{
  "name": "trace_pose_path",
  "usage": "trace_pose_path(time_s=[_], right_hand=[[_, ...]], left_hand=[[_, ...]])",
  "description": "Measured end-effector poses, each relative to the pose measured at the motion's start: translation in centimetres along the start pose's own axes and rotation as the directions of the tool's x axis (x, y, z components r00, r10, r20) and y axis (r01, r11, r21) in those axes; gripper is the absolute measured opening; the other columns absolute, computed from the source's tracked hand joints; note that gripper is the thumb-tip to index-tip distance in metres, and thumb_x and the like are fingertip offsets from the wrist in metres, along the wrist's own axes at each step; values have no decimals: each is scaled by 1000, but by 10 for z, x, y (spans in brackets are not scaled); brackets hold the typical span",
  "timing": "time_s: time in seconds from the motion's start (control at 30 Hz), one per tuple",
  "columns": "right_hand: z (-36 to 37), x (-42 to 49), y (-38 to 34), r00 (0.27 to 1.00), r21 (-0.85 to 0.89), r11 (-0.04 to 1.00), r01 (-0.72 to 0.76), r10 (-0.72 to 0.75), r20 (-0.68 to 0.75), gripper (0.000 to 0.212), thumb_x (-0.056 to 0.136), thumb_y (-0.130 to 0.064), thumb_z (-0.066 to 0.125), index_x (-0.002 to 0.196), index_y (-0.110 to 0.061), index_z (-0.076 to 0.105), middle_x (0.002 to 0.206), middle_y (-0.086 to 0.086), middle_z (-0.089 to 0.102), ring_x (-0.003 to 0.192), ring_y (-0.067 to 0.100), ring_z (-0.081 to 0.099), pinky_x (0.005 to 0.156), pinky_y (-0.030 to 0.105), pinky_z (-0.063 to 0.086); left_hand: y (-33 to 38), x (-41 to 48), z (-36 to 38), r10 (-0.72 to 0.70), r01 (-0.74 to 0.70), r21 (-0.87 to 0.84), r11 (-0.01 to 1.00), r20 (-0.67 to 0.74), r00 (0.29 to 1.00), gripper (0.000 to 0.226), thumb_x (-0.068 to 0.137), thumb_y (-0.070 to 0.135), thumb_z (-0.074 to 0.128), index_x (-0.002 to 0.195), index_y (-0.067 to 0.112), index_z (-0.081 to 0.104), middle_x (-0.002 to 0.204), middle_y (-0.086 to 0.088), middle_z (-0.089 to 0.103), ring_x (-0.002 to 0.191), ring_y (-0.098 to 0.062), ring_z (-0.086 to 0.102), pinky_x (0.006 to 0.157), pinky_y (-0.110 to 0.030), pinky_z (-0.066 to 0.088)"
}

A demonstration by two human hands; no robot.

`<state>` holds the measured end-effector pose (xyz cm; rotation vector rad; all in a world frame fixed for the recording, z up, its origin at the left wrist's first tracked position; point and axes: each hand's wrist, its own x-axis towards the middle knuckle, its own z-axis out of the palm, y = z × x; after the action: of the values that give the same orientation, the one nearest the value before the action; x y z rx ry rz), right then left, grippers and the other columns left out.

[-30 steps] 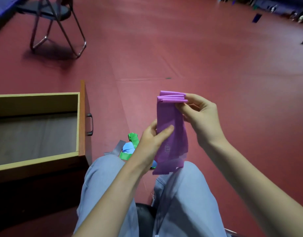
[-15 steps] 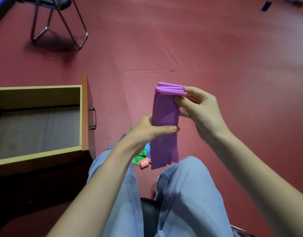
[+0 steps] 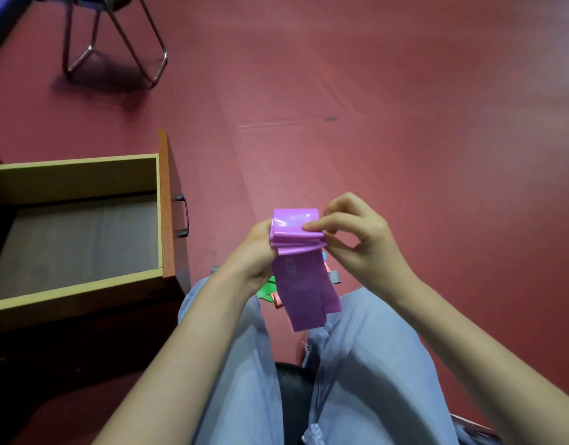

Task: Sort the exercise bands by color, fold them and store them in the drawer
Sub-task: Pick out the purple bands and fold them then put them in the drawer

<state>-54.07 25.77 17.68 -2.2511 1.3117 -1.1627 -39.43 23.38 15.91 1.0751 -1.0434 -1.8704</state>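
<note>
A purple exercise band (image 3: 301, 277) is held between both hands above my knees. Its top part is folded into several layers and its loose tail hangs down. My left hand (image 3: 256, 252) grips the folded stack from the left side. My right hand (image 3: 354, 239) pinches the stack's right edge with thumb and forefinger. Below the hands, on the red floor, lie other bands partly hidden by the purple one: green (image 3: 266, 290), orange-pink (image 3: 275, 300), grey (image 3: 335, 277) and a sliver of blue (image 3: 324, 255). The wooden drawer (image 3: 166, 203) stands open at my left, nothing visible inside.
A metal-legged chair (image 3: 116, 36) stands on the red floor at the far left. I sit on a dark seat (image 3: 291, 380), legs in light blue trousers. The drawer's dark handle (image 3: 184, 216) faces the bands on the floor.
Both hands have folded another length of the purple band over the top of the stack, so the hanging tail is shorter. The left hand moved up from the band's middle to the folded stack.
</note>
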Motion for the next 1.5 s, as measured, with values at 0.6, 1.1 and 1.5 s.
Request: trace_pose_path(time_s=[0.6,1.1,1.5], right_hand=[[3,-18,-7,922,321,865,-386,377,93,33,74,1,47,87,-26,59,87,-7,53,80,-2,53,77,13,46],[-2,-14,-6,635,408,488,-772,627,451,39,81,-14,64,118,-9,55,92,8,68,76,9,66,80,27,55],[2,-10,-13,726,570,487,-662,605,327,18,81,1,61,84,-17,63,71,-4,66,61,1,63,54,17,53]], left_hand=[[-3,-14,5,52,-48,-78,996,46,998,47,77,-16,55,118,7,52,96,-8,63,79,-15,63,70,-23,56],[2,-18,-2,170,-172,52,984,45,984,43,74,-15,60,94,23,58,87,-2,63,78,-14,60,68,-20,54],[8,-23,-7,139,-122,-110,986,154,978,50,72,22,56,122,21,46,107,-1,60,90,-12,62,79,-21,53]])
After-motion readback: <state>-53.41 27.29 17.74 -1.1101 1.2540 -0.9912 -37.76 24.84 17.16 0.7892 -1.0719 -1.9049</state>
